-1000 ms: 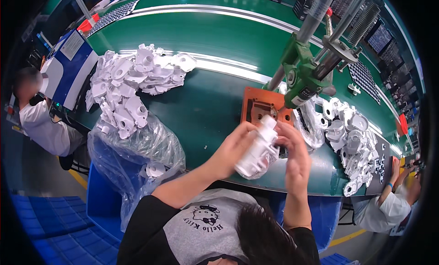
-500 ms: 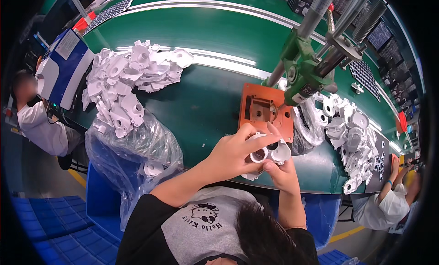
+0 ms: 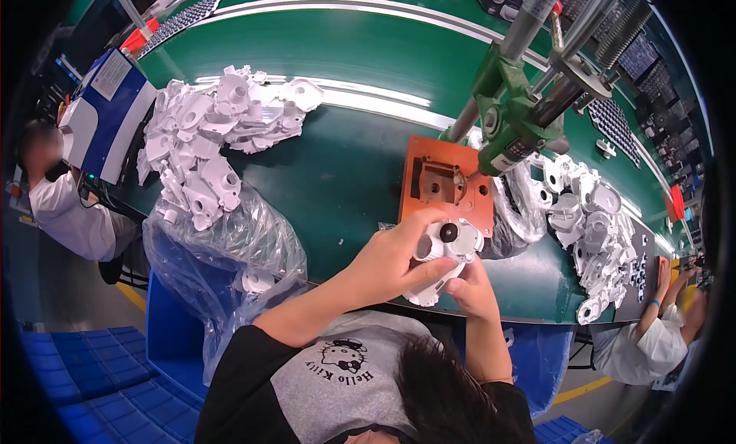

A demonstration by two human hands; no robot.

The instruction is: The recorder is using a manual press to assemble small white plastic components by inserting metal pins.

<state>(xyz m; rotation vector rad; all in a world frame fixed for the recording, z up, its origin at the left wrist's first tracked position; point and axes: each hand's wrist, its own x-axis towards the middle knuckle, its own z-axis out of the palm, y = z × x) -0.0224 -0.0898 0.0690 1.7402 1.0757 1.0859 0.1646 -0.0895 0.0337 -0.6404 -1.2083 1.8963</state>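
Note:
Between my two hands is a white plastic housing (image 3: 434, 249) with a round collar and a black round plug (image 3: 449, 232) on its upper face. My left hand (image 3: 404, 254) grips it from the left, thumb along the near side. From the right and below, my right hand (image 3: 473, 289) clasps the same part. Just beyond my hands stands an orange fixture block (image 3: 409, 185) with a recessed cavity, under a green press (image 3: 502, 122). The housing is held in front of the block's near edge. My right fingertips are partly hidden behind the part.
A heap of white plastic parts (image 3: 201, 122) lies at the left, beside a clear plastic bag (image 3: 230, 245) over a blue bin (image 3: 170, 321). More white parts (image 3: 598, 229) are piled at the right. A blue-and-white machine (image 3: 115, 111) stands far left. Co-workers sit at both sides.
The housing has turned in my hands, and its black plug now shows on top. My left fingers have shifted from across its front to its far left side.

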